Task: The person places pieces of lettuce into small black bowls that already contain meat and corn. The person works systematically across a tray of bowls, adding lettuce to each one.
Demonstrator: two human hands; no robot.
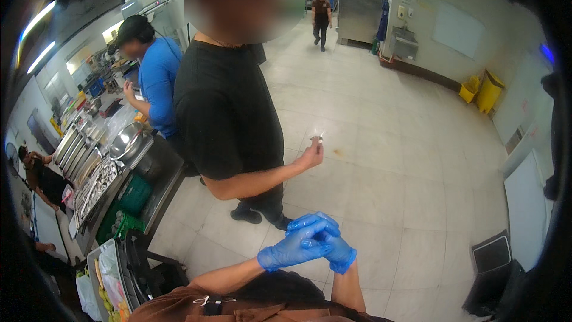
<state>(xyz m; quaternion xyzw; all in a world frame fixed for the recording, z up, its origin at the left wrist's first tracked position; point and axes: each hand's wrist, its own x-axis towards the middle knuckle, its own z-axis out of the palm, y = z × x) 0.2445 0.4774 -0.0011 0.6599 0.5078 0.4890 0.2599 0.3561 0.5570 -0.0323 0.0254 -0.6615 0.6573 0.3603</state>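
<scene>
My left hand [289, 251] and my right hand [339, 253], both in blue gloves, are clasped in front of my body. Their fingers are closed and interlaced, and no object shows between them. A person in a black T-shirt [229, 107] stands close in front of me. That person's hand [311, 156] is raised beyond mine, pinching something small and shiny with a clear part that I cannot make out.
At left a long metal table [173, 170] bears a steel bowl [126, 141] and many utensils, with a green basket [136, 195] below. A person in blue [159, 71] works there. Another person [322, 16] is at the back. Yellow mop buckets [490, 90] stand far right.
</scene>
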